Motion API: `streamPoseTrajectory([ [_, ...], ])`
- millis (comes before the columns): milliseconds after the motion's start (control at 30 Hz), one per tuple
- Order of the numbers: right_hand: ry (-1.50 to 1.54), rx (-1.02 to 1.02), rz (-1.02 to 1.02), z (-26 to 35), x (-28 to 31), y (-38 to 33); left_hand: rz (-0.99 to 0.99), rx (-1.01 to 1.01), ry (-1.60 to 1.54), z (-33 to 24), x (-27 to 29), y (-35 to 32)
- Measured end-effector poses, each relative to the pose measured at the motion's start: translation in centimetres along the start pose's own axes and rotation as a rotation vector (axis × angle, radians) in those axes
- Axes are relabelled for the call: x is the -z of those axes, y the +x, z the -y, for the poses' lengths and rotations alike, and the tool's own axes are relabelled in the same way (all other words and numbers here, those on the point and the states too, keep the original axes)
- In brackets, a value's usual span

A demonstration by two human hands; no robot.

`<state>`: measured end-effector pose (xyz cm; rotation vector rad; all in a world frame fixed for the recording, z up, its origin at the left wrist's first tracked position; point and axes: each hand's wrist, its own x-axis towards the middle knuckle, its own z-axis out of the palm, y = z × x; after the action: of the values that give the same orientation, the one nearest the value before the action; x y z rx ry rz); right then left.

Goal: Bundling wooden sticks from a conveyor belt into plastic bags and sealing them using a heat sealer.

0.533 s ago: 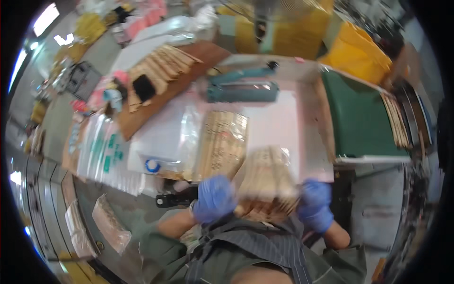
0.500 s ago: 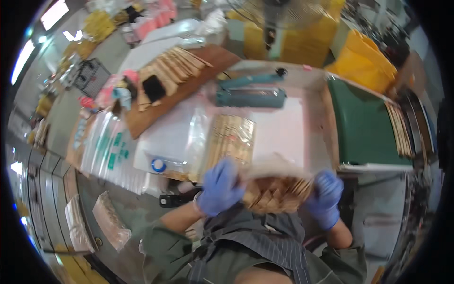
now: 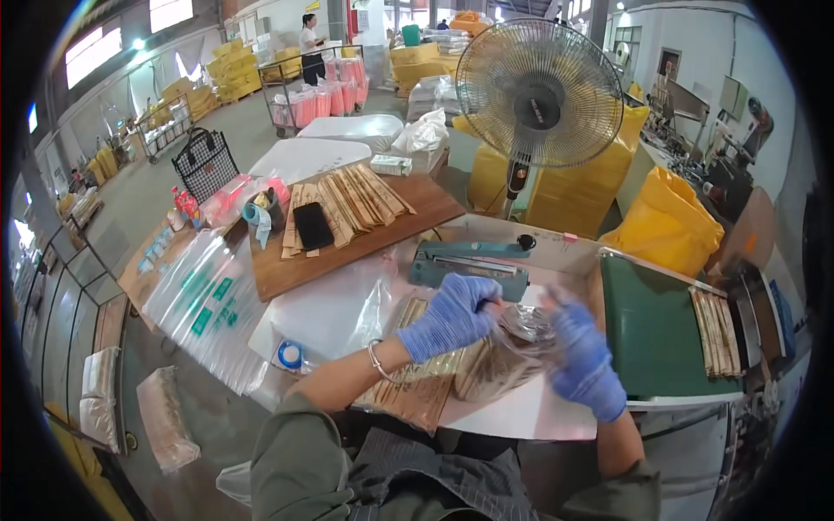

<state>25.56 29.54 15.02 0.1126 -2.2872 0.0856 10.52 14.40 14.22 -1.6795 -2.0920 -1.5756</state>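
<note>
Both my hands wear blue gloves. My left hand (image 3: 452, 317) grips the top of a clear plastic bag (image 3: 508, 352) filled with thin tan sticks or packets. My right hand (image 3: 586, 360) holds the same bag from its right side. The bag hovers just above the white table (image 3: 539, 417), in front of a teal heat sealer (image 3: 473, 263). A flat stack of brown packets (image 3: 417, 391) lies on the table under my left forearm.
A wooden board (image 3: 347, 239) with brown packets and a black phone sits at the back left. Clear bags (image 3: 208, 304) lie left. A green conveyor belt (image 3: 656, 334) runs right. A standing fan (image 3: 539, 95) and yellow sacks (image 3: 669, 226) are behind.
My head has tilted up, showing more of the room. Both hands moved away from my body toward the sealer, carrying the bundle, which now sits in the clear bag.
</note>
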Motion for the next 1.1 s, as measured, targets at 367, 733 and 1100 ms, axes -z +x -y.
streamPoseTrajectory([
  [367,0.093,-0.041,0.082,-4.1,-8.4,2.1,-0.118,0.213,-0.389,7.9,-12.3,-7.1],
  [733,0.601,-0.517,-0.264,-14.4,-24.9,10.0,-0.144,0.842,-0.987,23.9,-15.7,0.1],
  [1100,1.164,-1.1,-0.456,-19.6,-31.7,-2.6,-0.118,0.907,-0.772,28.3,-8.5,-4.7],
])
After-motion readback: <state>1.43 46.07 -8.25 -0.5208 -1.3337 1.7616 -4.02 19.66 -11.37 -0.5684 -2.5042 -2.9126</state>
